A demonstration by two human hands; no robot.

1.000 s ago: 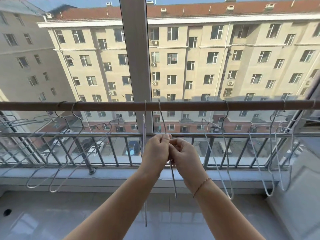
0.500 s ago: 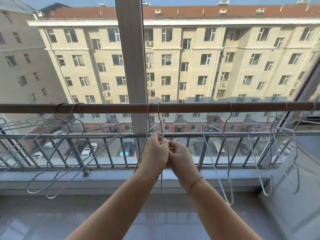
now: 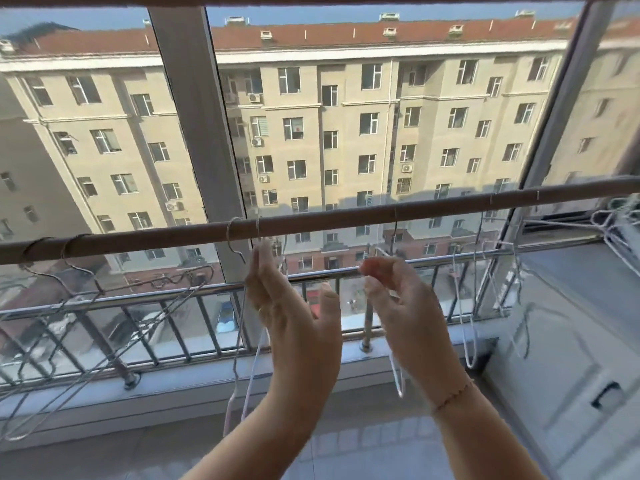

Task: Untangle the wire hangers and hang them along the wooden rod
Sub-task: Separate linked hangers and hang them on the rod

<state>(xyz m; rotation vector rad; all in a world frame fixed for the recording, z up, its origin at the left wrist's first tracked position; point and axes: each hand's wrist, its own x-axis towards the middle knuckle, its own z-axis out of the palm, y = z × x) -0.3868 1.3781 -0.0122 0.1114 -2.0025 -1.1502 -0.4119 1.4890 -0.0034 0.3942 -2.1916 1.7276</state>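
The wooden rod (image 3: pixel 329 220) runs across the view, sloping up to the right. Two thin wire hangers (image 3: pixel 239 334) hang hooked on it just left of centre. My left hand (image 3: pixel 291 313) is raised beside them with fingers straight and thumb apart, its fingertips touching their necks. My right hand (image 3: pixel 398 306) pinches the wire of another hanger (image 3: pixel 398 382), whose hook sits on the rod above it. Two grey hangers (image 3: pixel 104 320) hang slanted at the left. More white hangers (image 3: pixel 467 306) hang at the right, and a tangled bunch (image 3: pixel 616 230) lies at the far right.
A steel balcony railing (image 3: pixel 173 296) stands just behind the rod, with a window frame post (image 3: pixel 197 133) beyond it. A white panelled cabinet (image 3: pixel 571 358) fills the right side. Grey floor tiles (image 3: pixel 104 455) lie below.
My hands, joined at the centre hangers, have parted: the right moved right with one hanger, and the left opened beside the other two. The view tilted up and left.
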